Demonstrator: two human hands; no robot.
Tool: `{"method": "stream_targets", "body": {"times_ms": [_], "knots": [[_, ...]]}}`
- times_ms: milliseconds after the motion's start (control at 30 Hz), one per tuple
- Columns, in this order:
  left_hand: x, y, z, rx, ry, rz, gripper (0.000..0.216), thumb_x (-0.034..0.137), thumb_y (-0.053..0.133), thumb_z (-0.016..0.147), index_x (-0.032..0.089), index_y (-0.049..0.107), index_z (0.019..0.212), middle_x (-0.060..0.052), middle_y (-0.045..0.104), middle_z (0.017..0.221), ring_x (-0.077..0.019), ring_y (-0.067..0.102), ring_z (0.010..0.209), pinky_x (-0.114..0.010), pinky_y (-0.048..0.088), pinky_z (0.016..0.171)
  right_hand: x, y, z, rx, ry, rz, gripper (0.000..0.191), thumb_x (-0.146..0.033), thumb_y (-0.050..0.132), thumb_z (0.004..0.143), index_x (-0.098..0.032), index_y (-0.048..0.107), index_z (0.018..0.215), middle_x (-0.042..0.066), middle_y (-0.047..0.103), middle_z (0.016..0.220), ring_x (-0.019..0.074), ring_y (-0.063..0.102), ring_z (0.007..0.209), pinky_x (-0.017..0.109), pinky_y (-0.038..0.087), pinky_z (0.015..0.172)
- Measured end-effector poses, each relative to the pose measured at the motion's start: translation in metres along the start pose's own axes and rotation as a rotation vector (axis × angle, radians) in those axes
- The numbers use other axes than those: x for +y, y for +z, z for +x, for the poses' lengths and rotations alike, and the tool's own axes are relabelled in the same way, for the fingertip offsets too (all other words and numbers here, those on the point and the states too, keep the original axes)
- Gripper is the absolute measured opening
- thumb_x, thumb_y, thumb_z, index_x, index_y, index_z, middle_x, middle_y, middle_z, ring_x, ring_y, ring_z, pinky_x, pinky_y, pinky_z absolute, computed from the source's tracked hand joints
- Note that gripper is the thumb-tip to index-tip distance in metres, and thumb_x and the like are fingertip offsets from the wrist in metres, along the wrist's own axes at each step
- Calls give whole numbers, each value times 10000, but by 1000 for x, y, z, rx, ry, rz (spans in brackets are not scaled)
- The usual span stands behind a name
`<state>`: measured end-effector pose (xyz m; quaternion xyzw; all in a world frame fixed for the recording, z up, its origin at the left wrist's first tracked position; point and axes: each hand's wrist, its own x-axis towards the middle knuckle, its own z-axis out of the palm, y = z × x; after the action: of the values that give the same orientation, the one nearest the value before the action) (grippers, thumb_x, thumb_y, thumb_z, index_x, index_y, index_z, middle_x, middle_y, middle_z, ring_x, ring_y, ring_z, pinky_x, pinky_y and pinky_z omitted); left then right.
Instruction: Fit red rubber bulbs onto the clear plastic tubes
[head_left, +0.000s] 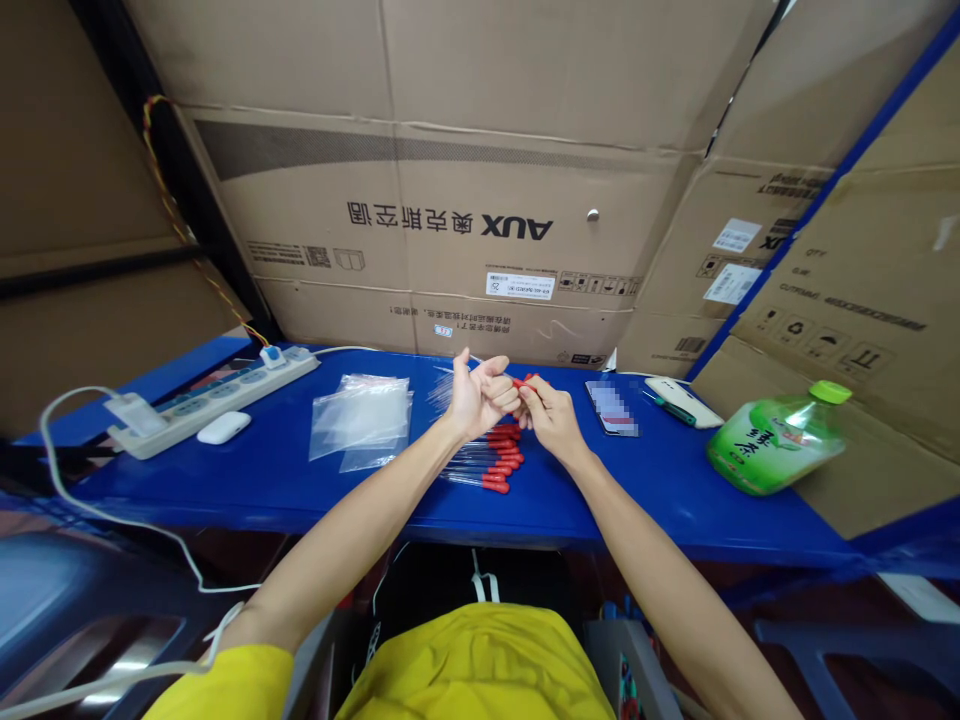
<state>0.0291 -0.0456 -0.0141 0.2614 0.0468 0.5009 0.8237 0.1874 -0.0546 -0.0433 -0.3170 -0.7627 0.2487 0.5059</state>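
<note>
Just above the blue table, my two hands meet over a group of glass droppers (499, 470) with red rubber bulbs. My left hand (480, 395) is curled with its thumb raised, closed round a dropper whose glass part is mostly hidden by the fingers. The red bulb (523, 384) of that dropper shows between the hands, pinched by the fingers of my right hand (551, 415). More droppers lie below and behind the hands, their bulbs to the right and thin clear tubes to the left. Left of them is a stack of clear plastic bags (364, 420).
On the blue table (277, 490) are a white power strip (217, 400) and a white earbud case (223, 428) at left. A phone (613, 408), a white object with a green utility knife (679, 405) and a green drink bottle (772, 440) stand right. Cardboard (420, 170) walls the back.
</note>
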Motion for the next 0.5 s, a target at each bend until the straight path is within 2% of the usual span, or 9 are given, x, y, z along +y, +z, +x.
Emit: {"method": "stream_targets", "body": {"times_ms": [300, 500], "knots": [[-2, 2, -1, 36, -22, -12, 527, 678, 267, 958, 225, 323, 694, 94, 165, 457, -96, 160, 368, -250, 216, 421, -1, -1, 0, 3, -3, -58, 366, -489, 411, 1033, -231, 541, 808, -23, 604, 558, 130, 574, 472, 245, 452, 536], [-1, 2, -2, 28, -58, 16, 539, 686, 242, 955, 225, 324, 687, 89, 172, 462, -102, 176, 371, -251, 248, 430, -2, -3, 0, 21, -63, -125, 339, -423, 428, 1033, -226, 542, 782, -20, 593, 570, 126, 560, 487, 237, 428, 539]]}}
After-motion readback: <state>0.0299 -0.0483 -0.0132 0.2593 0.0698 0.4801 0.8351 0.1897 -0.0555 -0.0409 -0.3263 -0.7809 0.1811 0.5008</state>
